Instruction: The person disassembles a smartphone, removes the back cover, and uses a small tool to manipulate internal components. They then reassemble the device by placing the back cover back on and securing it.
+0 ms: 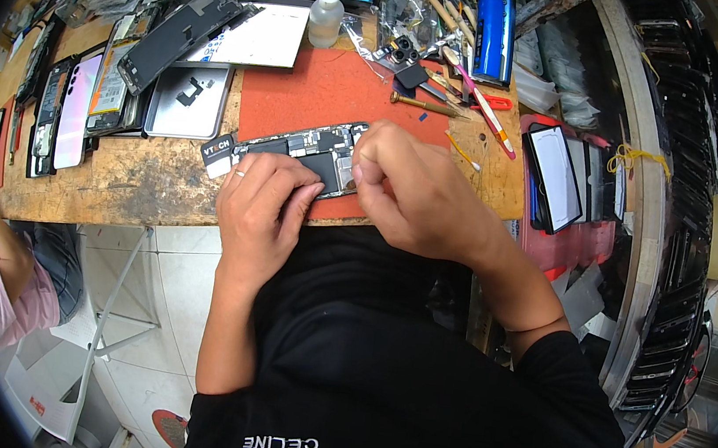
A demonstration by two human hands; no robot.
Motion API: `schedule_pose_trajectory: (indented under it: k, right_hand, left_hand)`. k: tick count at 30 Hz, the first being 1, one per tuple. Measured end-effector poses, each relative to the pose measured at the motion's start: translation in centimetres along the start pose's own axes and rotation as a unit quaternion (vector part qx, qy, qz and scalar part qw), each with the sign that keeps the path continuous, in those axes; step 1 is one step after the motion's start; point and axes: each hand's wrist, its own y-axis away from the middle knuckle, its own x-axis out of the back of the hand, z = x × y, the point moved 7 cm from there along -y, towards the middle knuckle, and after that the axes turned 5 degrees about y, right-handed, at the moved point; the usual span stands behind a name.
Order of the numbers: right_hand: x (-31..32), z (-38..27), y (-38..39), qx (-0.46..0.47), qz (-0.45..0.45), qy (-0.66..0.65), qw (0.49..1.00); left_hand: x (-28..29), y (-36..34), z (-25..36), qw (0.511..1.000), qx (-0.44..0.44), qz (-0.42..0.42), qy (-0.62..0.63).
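An opened phone (326, 141) with its inner boards bare lies slantwise on an orange-red mat (305, 76), near the bench's front edge. My left hand (262, 200), a ring on one finger, holds its near left side, thumb by the dark battery (324, 167). A small black-and-white piece (217, 153) pokes out past the phone's left end. Over the right end, my right hand (408, 185) is closed in a pinch; its fingers hide whatever is in them. Beyond it lie a brass-coloured screwdriver (426, 105) and a camera module (403, 50).
Phone parts and a metal tray (186, 107) crowd the left. Behind the mat stands a clear bottle (325, 21); a blue cylinder (490, 35) is farther right. A toothbrush (498, 129) and cotton swab (465, 152) lie to the right. Another person's arm (0, 227) shows far left.
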Motion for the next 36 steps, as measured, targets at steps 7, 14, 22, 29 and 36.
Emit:
schedule_pose_trajectory:
  k: [7,14,22,29,36]
  right_hand:
    - [0.78,-0.12,-0.19,0.003,0.059,-0.035,0.998]
    - [0.10,0.30,-0.30,0.000,0.097,-0.076,0.992]
    - [0.22,0.22,-0.06,0.006,0.109,-0.077,0.991]
    - [0.31,0.01,-0.17,0.005,0.103,-0.075,0.992]
    - [0.65,-0.04,-0.08,-0.021,0.093,-0.070,0.993]
  left_hand:
    - [0.09,0.00,-0.23,1.000,0.009,0.002,0.024]
    - [0.16,0.09,-0.43,0.999,0.021,0.009,0.035]
    - [0.14,0.00,-0.32,0.999,0.013,0.013,0.036]
    - [0.28,-0.07,0.00,0.999,0.000,0.008,0.031]
    - [0.25,-0.08,-0.04,0.999,0.003,0.012,0.038]
